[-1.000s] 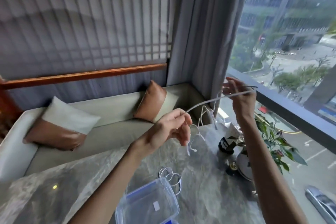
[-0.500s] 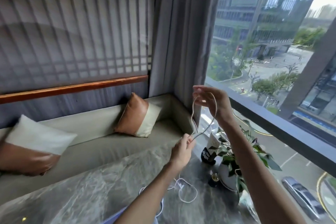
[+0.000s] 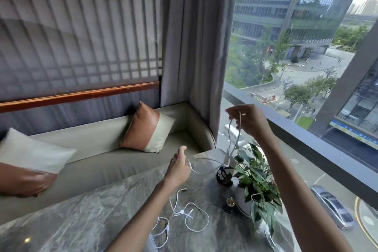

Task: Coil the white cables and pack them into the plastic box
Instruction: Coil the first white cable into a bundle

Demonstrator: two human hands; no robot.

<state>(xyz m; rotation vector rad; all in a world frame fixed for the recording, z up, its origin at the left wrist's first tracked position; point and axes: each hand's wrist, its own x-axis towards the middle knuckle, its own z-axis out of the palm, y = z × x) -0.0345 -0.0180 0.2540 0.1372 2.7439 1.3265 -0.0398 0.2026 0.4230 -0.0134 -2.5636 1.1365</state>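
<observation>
White cable (image 3: 233,137): one, held in the air between my two hands. Right hand (image 3: 248,119), raised and farther out, pinches it at the top, and two strands hang down from the fingers. Left hand (image 3: 179,166), lower and nearer, grips the other end, and the slack sags in a curve between them. Hands well apart. Further white cables (image 3: 196,219): loose, tangled, lying on the marble table (image 3: 92,217) below my left forearm, nearer me than either hand. Potted plant (image 3: 255,178): under my right forearm, just beside the hanging strands.
</observation>
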